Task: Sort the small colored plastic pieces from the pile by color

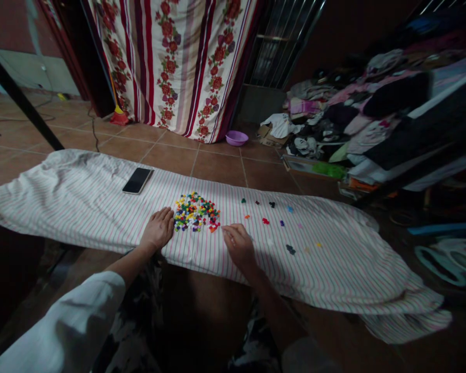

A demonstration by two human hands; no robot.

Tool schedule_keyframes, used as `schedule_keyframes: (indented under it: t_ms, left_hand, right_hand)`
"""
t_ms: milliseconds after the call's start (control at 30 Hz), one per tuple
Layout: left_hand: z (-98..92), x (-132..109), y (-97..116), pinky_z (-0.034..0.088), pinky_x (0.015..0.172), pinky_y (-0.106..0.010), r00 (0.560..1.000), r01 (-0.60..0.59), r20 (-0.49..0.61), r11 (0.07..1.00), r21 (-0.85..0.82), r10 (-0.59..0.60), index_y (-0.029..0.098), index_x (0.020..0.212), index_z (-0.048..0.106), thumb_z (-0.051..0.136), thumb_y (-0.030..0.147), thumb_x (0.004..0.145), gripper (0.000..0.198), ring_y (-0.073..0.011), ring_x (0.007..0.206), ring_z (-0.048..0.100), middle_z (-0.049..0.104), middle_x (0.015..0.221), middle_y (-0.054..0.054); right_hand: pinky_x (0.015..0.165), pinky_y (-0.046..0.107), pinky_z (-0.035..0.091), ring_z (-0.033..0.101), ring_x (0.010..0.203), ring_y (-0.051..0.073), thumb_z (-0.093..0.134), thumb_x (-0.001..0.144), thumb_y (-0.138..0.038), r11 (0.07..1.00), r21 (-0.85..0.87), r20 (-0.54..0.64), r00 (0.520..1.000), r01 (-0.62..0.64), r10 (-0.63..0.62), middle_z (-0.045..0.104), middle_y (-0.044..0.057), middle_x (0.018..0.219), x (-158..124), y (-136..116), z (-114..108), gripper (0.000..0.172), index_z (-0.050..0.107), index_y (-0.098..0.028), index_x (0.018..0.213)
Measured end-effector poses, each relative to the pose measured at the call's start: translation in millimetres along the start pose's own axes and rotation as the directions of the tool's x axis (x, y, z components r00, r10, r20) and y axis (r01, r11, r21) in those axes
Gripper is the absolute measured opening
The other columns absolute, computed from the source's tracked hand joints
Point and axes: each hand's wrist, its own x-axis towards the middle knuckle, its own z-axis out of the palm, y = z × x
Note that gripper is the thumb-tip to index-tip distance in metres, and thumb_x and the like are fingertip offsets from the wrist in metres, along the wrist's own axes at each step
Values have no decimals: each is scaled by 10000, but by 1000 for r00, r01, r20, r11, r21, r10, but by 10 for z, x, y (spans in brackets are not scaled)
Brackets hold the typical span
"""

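A pile of small multicoloured pieces, like beads or tiny cubes, lies on a striped cloth. My left hand rests on the cloth at the pile's left edge, fingers stretched out, holding nothing that I can see. At the pile's lower right, my right hand has thumb and forefinger pinched together. Whatever may be between those fingertips is too small to make out. Right of the pile are small sorted groups by colour, among them red pieces, dark grey pieces, blue pieces and yellow pieces.
A phone lies on the cloth, left of the pile. Beyond the cloth, a purple basin stands on the tiled floor by a flowered curtain. Heaped clothes fill the right side. A dark pole slants at left.
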Motion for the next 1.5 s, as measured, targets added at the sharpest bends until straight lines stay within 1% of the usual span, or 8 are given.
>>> schedule_keyframes:
  t_ms: [133, 233, 400, 600, 767, 867, 1167, 1500]
  left_hand:
    - [26, 0, 3, 403, 1061, -479, 1000, 18, -10, 1000, -24, -18, 129, 1216, 571, 268, 287, 964, 425, -261, 1264, 515, 606, 1289, -168]
    - [26, 2, 11, 395, 1066, -473, 1000, 21, -8, 1000, -22, -22, 122, 1223, 564, 277, 283, 965, 418, -264, 1272, 508, 598, 1302, -166]
    - [-4, 10, 34, 390, 1069, -462, 999, 29, 15, 1000, 0, -29, 112, 1211, 570, 283, 281, 969, 412, -267, 1281, 500, 588, 1321, -162]
    - [-23, 15, 50, 397, 1055, -467, 1000, 31, 7, 1000, -7, -31, 129, 1208, 571, 288, 298, 971, 406, -272, 1277, 504, 591, 1315, -155]
    - [-21, 15, 54, 398, 1049, -474, 1000, 30, 3, 999, -10, -30, 128, 1217, 568, 286, 300, 969, 414, -281, 1283, 499, 591, 1315, -161]
    - [-20, 16, 55, 390, 1056, -475, 999, 31, 16, 999, -9, -31, 116, 1217, 569, 278, 302, 971, 424, -284, 1292, 491, 587, 1320, -169]
    - [-34, 19, 59, 390, 1056, -464, 999, 31, 9, 1000, -3, -31, 127, 1221, 569, 283, 306, 968, 422, -280, 1287, 493, 586, 1321, -159]
    - [-28, 19, 60, 388, 1059, -473, 999, 37, 6, 999, -4, -37, 138, 1227, 565, 284, 303, 968, 416, -277, 1289, 491, 590, 1315, -155]
  right_hand:
    - [885, 308, 479, 581, 965, 191, 478, 918, -245, 997, 16, 210, 974, 79, -81, 621, 66, 1017, 173, -301, 420, 262, 710, -240, 1038]
    - [913, 318, 449, 551, 1001, 202, 488, 931, -243, 994, -59, 263, 962, 91, -72, 632, 54, 992, 326, -478, 618, 247, 717, -253, 1023]
    - [924, 321, 426, 539, 1036, 221, 479, 942, -234, 977, -213, 326, 945, 28, 44, 647, 73, 994, 597, -742, 774, 256, 721, -232, 1023]
    - [901, 308, 421, 546, 1069, 223, 531, 909, -233, 955, -297, 369, 921, -12, 126, 651, 93, 1041, 745, -864, 879, 206, 709, -212, 1010]
    - [809, 264, 430, 614, 931, 180, 556, 866, -206, 944, -284, 403, 872, -168, 277, 702, 59, 976, 850, -868, 905, 174, 717, -218, 932]
    - [758, 249, 426, 627, 877, 167, 550, 849, -216, 939, -270, 416, 854, -214, 314, 717, 33, 935, 878, -857, 895, 175, 719, -228, 891]
    - [675, 229, 392, 614, 790, 149, 516, 843, -238, 938, -246, 314, 896, -244, 315, 708, -5, 861, 822, -784, 899, 184, 698, -253, 826]
    - [728, 245, 413, 618, 860, 166, 505, 876, -222, 945, -307, 372, 900, -112, 227, 713, 33, 922, 854, -741, 901, 213, 717, -242, 870]
